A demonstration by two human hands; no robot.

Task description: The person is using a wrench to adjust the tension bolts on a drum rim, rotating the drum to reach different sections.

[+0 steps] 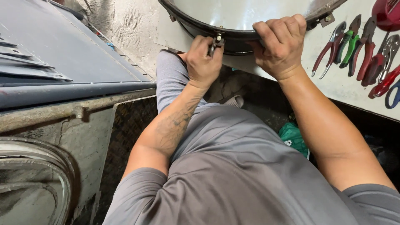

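Round metal drum [246,16] with a dark rim band sits at the near edge of the surface [341,79], right in front of both hands. Left hand [203,62] is pinched shut around a small metal clasp [216,41] on the band. Right hand [280,43] curls over the rim just beside it, fingers wrapped tight. Pliers [358,46] lie well off to the right.

The round metal pan [246,16] runs off the top edge, so only its near rim shows. The left hand [203,62] covers most of a small metal clamp [216,41], whose shape cannot be told. The red tool [387,12] is cut by the corner, and blue handles [393,96] by the right edge.
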